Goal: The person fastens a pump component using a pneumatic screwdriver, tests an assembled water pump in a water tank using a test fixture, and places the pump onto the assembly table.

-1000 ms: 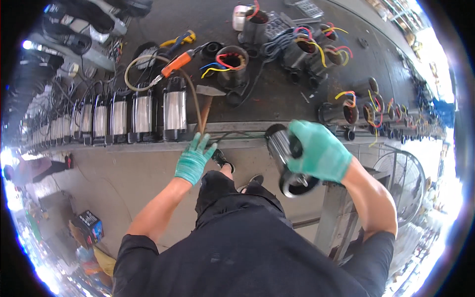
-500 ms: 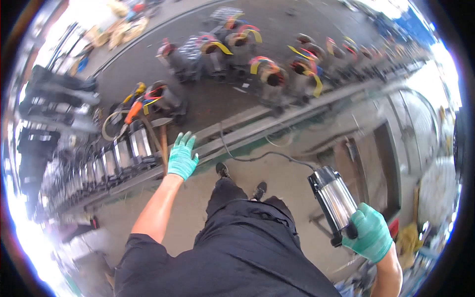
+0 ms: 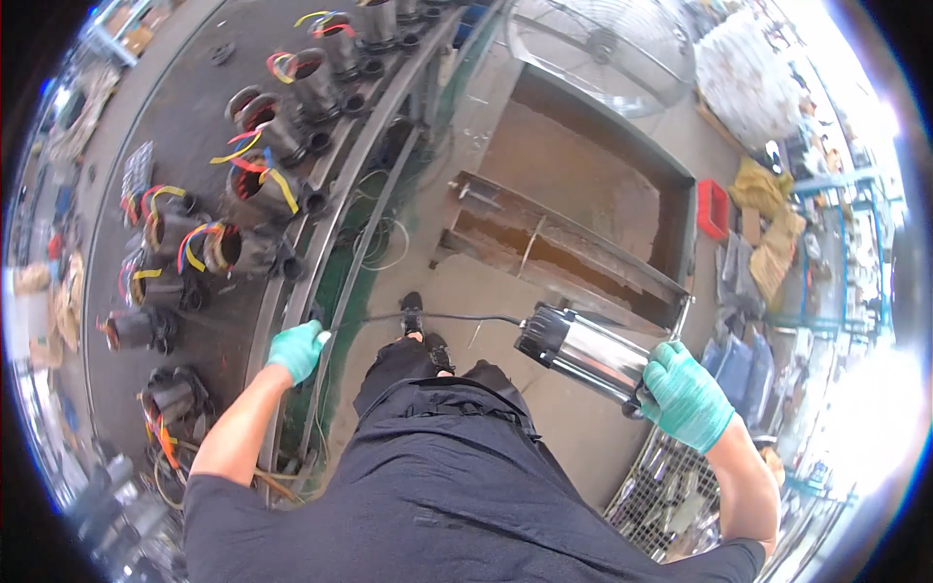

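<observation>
A long dark surface (image 3: 185, 126) curves down the left side, its metal edge rail running from the top centre toward the lower left. To the right lies a concrete floor (image 3: 544, 428) with a sunken rectangular pit (image 3: 583, 185) in it, and a round wire-guarded fan (image 3: 603, 49) stands beyond the pit at the top. A row of dark motor housings (image 3: 253, 175) with red, yellow and blue wires sticking out of them sits on the surface, stretching from the top down to the lower left. A wire mesh basket (image 3: 671, 486) holding metal parts stands at the lower right, just under the right forearm. A small red tray (image 3: 712, 209) lies on the floor beside the pit's right end.

The shiny steel motor cylinder (image 3: 583, 352) hangs over the floor, well apart from the surface, tilted with its dark cap toward the left. The right hand (image 3: 685, 396), in a green glove, is closed around the cylinder's right end. The left hand (image 3: 296, 348), also gloved in green, grips the edge rail of the surface with curled fingers.
</observation>
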Motion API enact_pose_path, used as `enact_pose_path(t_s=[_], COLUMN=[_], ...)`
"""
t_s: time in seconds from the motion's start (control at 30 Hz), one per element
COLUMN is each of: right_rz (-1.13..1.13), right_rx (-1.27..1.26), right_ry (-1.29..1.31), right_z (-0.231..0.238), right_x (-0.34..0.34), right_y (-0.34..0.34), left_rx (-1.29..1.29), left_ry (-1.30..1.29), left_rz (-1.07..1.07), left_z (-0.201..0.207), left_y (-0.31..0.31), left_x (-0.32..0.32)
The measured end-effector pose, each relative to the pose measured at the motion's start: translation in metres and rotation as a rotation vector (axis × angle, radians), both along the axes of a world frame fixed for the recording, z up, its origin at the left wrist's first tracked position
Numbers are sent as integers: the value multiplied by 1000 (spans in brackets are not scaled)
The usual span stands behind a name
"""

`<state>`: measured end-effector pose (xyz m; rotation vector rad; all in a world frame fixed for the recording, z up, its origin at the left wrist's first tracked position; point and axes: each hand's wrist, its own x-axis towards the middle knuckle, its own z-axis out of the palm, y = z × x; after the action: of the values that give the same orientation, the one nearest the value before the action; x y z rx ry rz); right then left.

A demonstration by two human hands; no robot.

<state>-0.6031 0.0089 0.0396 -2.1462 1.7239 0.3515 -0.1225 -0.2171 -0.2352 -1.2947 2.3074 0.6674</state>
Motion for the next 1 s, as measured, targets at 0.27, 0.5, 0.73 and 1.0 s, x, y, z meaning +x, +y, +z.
enact_pose_path(t_s=[0.27, 0.5, 0.73, 1.0], right_rz=[-169, -212, -145, -315], right_rx=[-186, -342, -461, -703], right_ry=[-11, -148, -195, -342], right_z=[-68, -159, -206, -205], right_x=[-46, -91, -134, -130], right_y=[-29, -46, -34, -25], left_rx=[401, 192, -421, 221], left_ry=[688, 705, 478, 758], left_rz=[245, 96, -268, 309], left_z=[90, 74, 43, -25], left_y=[-38, -76, -56, 16], left_x=[-48, -131, -231, -367])
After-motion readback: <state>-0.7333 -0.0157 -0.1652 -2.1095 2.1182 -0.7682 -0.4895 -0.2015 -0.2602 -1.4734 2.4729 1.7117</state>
